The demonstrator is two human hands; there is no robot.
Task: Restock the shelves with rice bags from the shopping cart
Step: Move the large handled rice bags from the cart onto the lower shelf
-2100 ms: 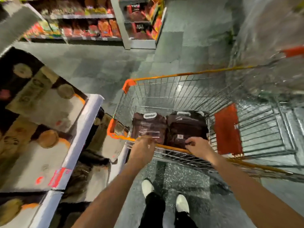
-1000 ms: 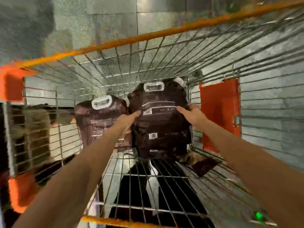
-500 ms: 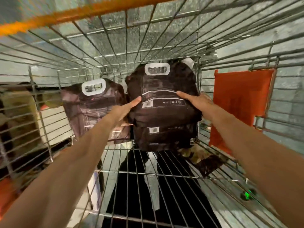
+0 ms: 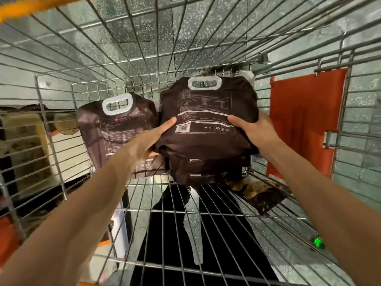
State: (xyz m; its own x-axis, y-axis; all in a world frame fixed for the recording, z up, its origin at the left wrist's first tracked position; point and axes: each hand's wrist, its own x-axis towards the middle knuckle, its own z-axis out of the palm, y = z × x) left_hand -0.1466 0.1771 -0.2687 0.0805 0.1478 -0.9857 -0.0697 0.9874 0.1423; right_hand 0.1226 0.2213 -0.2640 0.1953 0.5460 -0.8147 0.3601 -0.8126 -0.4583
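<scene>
Down in the wire-mesh shopping cart (image 4: 31,6), left hand (image 4: 147,142) and right hand (image 4: 254,131) clamp opposite sides of a glossy, pillowy dark-brown rice bag (image 4: 206,112) topping a stack (image 4: 206,171), beside another white-handled bag (image 4: 117,133).

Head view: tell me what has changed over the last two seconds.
Both hands left the cart's rim and reached down inside. The left hand and right hand now grip the top rice bag by its sides, thumbs on top. The bag beneath and the neighbouring bag stayed put.
</scene>
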